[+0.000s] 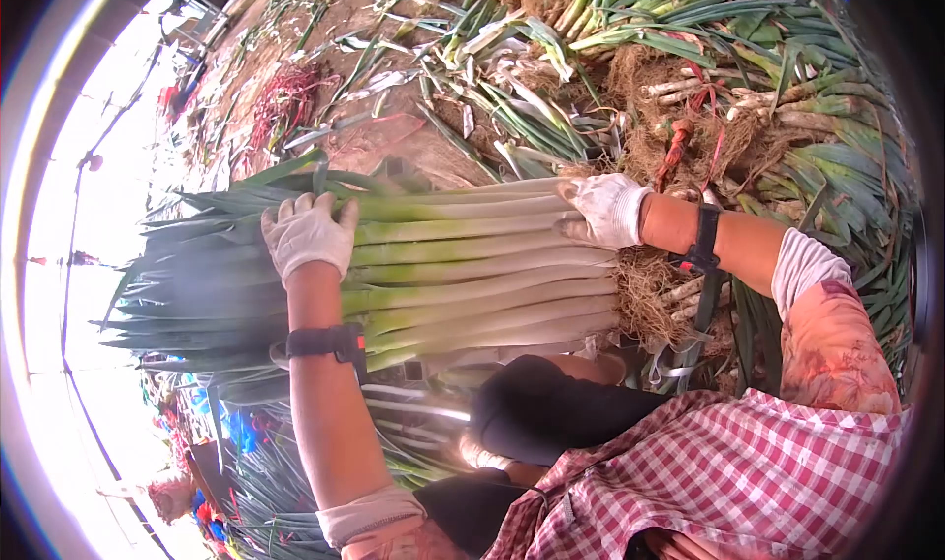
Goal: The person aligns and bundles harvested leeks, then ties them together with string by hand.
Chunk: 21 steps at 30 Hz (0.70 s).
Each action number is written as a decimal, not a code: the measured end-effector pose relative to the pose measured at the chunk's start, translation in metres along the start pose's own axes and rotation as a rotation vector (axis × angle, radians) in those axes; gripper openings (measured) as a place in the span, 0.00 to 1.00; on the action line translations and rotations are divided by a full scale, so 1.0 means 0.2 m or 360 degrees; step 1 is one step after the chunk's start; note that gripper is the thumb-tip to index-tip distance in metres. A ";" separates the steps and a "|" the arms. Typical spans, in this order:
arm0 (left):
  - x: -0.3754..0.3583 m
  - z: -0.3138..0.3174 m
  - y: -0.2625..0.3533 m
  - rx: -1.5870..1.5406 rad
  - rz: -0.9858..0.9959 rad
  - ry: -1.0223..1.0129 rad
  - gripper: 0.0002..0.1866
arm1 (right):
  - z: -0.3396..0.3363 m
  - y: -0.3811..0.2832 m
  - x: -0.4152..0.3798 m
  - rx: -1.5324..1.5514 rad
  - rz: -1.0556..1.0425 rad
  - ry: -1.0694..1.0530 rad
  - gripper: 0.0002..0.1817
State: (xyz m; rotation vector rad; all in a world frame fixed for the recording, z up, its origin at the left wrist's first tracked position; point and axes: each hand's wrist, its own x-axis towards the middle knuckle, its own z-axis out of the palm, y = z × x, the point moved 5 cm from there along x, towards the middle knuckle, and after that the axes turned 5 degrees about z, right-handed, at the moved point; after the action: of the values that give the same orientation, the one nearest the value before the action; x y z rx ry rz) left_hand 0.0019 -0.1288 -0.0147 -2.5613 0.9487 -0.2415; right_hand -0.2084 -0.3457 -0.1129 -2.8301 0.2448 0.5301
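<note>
A wide row of long leeks point(472, 265) lies side by side across the middle, green leaves to the left, white stems to the right, roots at the right end. My left hand point(310, 233), in a white glove, rests on top of the leaves with its fingers spread. Near the root end, my right hand point(602, 211), also gloved in white, touches the upper stems, its thumb and fingers apart. Part of what lies under the leeks is hidden.
Loose leeks and leaves point(532, 117) litter the ground beyond. Piled leeks with roots point(817, 117) stand at the upper right, near a red tie point(675, 152). Red strings point(285, 102) lie at the upper left. More leeks point(285, 501) and a blue item point(239, 429) are at the lower left.
</note>
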 end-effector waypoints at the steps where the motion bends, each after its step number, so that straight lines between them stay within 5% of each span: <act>1: 0.00 0.01 0.00 0.0008 -0.0006 -0.0002 0.23 | 0.00 0.00 0.00 -0.0001 0.0127 -0.0117 0.34; 5: -0.01 0.00 0.00 -0.0061 0.0015 0.0102 0.23 | 0.00 -0.03 -0.03 -0.0171 0.0036 0.0141 0.34; 9: 0.00 0.03 0.01 -0.0004 0.0008 0.0117 0.23 | 0.00 -0.03 0.01 -0.0125 0.0207 -0.0124 0.36; 15: 0.01 0.04 0.02 0.0007 0.0000 0.0016 0.22 | 0.01 -0.05 0.02 -0.0213 0.0135 0.0029 0.34; 18: 0.02 0.03 0.01 0.0027 -0.0010 0.0016 0.22 | -0.09 -0.11 0.04 -0.0700 -0.0001 -0.0187 0.35; 21: 0.01 0.03 0.01 -0.0024 -0.0011 -0.0001 0.22 | -0.07 -0.20 0.18 -0.0033 -0.0185 0.0251 0.34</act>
State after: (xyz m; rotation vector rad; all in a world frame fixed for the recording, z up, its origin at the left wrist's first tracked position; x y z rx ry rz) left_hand 0.0053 -0.1293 -0.0215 -2.5785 0.9449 -0.2361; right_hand -0.1611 -0.3155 -0.1048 -2.8871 0.1034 0.2871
